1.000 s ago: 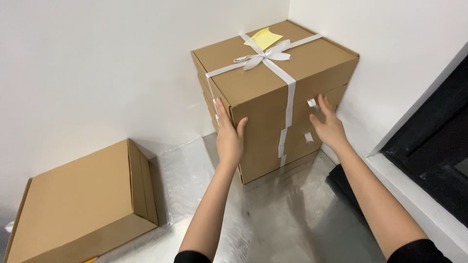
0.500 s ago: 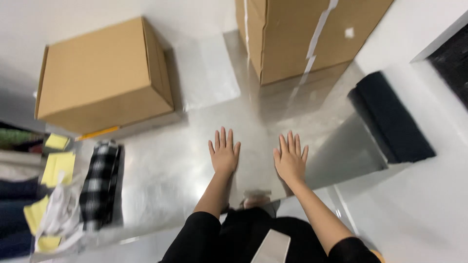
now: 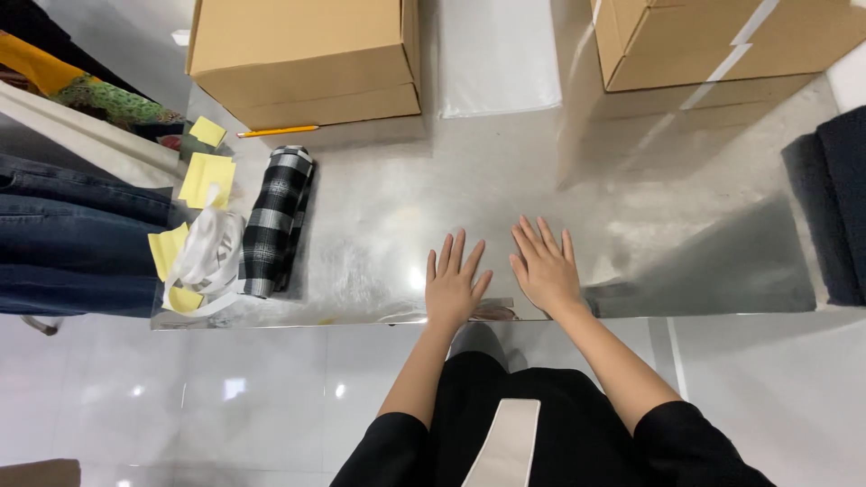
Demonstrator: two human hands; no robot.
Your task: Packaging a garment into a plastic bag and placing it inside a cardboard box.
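My left hand [image 3: 453, 284] and my right hand [image 3: 543, 267] lie flat, palms down and fingers spread, on the shiny metal table [image 3: 388, 225] near its front edge. Neither hand holds anything. A rolled black-and-white checked cloth [image 3: 275, 221] lies to the left of my hands. A closed cardboard box [image 3: 302, 54] stands at the far left of the table. Another cardboard box [image 3: 722, 41], bound with white ribbon, stands at the far right.
Yellow sticky notes [image 3: 206, 176], a white ribbon bundle [image 3: 206, 257] and a yellow pencil [image 3: 278, 132] lie at the table's left end. Folded jeans [image 3: 77, 239] sit left of the table. A dark cloth [image 3: 834, 207] lies at the right edge.
My hands left the side of the ribbon-tied box and came down flat on the table by its front edge. My view tilted downward.
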